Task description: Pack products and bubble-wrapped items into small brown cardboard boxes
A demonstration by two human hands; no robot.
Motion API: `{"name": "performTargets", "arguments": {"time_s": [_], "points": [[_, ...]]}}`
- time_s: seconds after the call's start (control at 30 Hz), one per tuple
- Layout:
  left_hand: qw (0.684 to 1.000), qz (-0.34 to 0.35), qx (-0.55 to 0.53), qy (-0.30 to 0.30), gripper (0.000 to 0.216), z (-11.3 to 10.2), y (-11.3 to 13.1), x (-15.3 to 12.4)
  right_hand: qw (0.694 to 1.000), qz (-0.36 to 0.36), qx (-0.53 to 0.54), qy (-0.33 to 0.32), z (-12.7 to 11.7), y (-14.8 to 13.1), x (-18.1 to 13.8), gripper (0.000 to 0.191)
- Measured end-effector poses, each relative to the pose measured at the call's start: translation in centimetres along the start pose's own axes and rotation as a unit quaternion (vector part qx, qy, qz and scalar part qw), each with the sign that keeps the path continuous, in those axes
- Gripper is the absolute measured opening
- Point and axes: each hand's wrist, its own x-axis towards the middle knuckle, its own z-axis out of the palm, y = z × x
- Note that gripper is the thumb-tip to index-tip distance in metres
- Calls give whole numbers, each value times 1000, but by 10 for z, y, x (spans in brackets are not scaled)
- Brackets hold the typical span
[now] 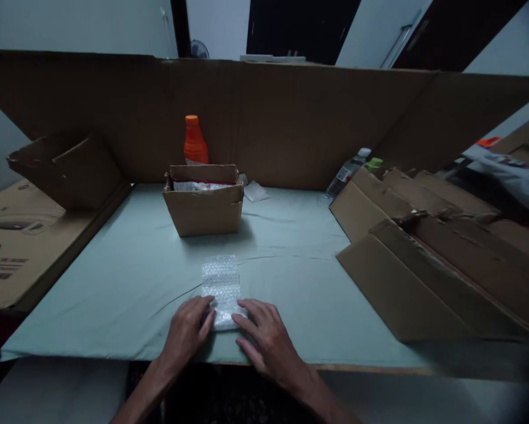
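Observation:
A strip of clear bubble wrap point(221, 280) lies lengthwise on the pale green cloth, near the table's front edge. Its near end looks folded over into a thicker, shinier part; whether anything is inside I cannot tell. My left hand point(188, 327) grips the left side of that folded end, with the thumb and index finger at its edge. On the right side, my right hand point(268, 338) has its fingertips on the same end, with the thumb lower and a little apart.
Beyond the wrap stands an open cardboard box point(206, 209) with packets inside. An orange bottle point(196, 141) is behind it, and a white piece point(255, 191) lies beside it. Cardboard boxes point(432, 282) line the right, near a clear bottle point(346, 175). A cardboard wall point(282, 123) closes the back.

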Motion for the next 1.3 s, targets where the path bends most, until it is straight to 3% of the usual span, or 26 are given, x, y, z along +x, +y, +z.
{"name": "performTargets", "arguments": {"time_s": [0.13, 0.27, 0.37, 0.5, 0.6, 0.7, 0.8, 0.93, 1.03, 1.13, 1.17, 1.3], "points": [[999, 26, -6, 31, 26, -3, 4, 3, 1000, 4, 2, -16, 6, 4, 12, 29], [997, 44, -55, -18, 30, -18, 12, -18, 994, 32, 95, -33, 5, 2, 11, 24], [998, 15, -52, -25, 28, -19, 12, -24, 995, 28, 92, -28, 0, -5, 4, 32], [999, -44, -11, 10, 22, -8, 5, -9, 1000, 7, 11, -19, 2, -9, 6, 45], [992, -104, -46, 51, 29, -3, 3, -2, 1000, 6, 2, -20, 11, -2, 16, 35], [963, -210, -144, 84, 46, -6, 2, -13, 994, 70, 81, 34, 16, 6, 26, 22], [912, -283, -289, 64, 62, -11, 3, -29, 967, 154, 195, 52, 15, 4, 28, 20], [867, -289, -406, -11, 76, -16, 16, -30, 953, 141, 268, -10, 11, -4, 24, 20], [854, -293, -430, -5, 76, -12, 26, -21, 958, 130, 253, 34, 7, 0, 20, 34], [862, -279, -422, 1, 75, 2, 29, -17, 947, 149, 282, 37, 2, 10, 18, 66], [873, -271, -406, 1, 72, 6, 27, -17, 943, 153, 295, 17, 1, 12, 18, 64], [937, -195, -288, 35, 54, 2, 20, -2, 946, 160, 279, -24, -2, 14, 22, 19]]}}
